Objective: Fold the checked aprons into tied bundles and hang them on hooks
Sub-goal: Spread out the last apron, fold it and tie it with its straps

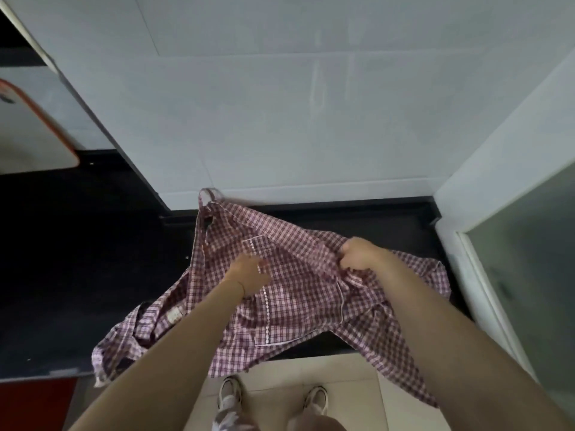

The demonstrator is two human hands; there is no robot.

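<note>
A red-and-white checked apron (298, 284) lies spread and rumpled over the dark counter (77, 259), its lower edges hanging past the front edge. Its neck loop (209, 194) reaches the wall at the back. A white-trimmed pocket shows in the middle. My left hand (249, 270) rests flat on the cloth beside the pocket's trim, fingers straight. My right hand (361, 253) grips a bunched fold of the apron to the right, fingers curled round it. No hooks are in view.
A white tiled wall (280, 119) rises behind the counter. A white board with an orange rim (37, 132) leans at the far left. A frosted glass door frame (497, 290) stands at the right. My shoes (230, 396) stand on pale floor tiles below.
</note>
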